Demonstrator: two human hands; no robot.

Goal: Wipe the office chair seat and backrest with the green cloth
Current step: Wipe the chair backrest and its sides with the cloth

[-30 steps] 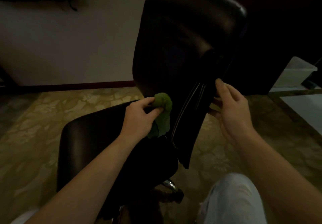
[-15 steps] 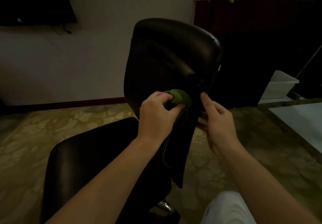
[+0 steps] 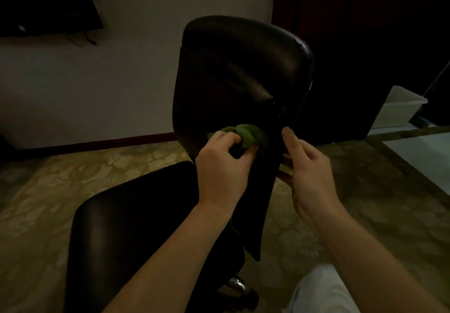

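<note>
Here the left hand (image 3: 224, 166) has the green cloth (image 3: 248, 135) bunched between thumb and curled fingers and pushes it against the front of the backrest (image 3: 238, 74), low down, toward the 5 o'clock part of that dark, shiny panel. The cloth is crumpled into a small wad, most of it poking out above the knuckles. Just beside it at 3 o'clock, the right hand (image 3: 309, 166) holds the side edge of the backrest: the thumb lies straight up along the near face and the fingers curl round behind, partly hidden. The backrest stands upright, turned a little so that its edge faces the person. The seat (image 3: 136, 222) spreads out at 7 o'clock from the cloth, under the left forearm, bare and dark. A bit of chrome base (image 3: 236, 283) glints below. The chair stands on a patterned carpet (image 3: 48, 203). A pale plastic bin (image 3: 399, 108) sits at 3 o'clock, well apart, and a dark screen (image 3: 43, 3) hangs on the wall at 10 o'clock.
</note>
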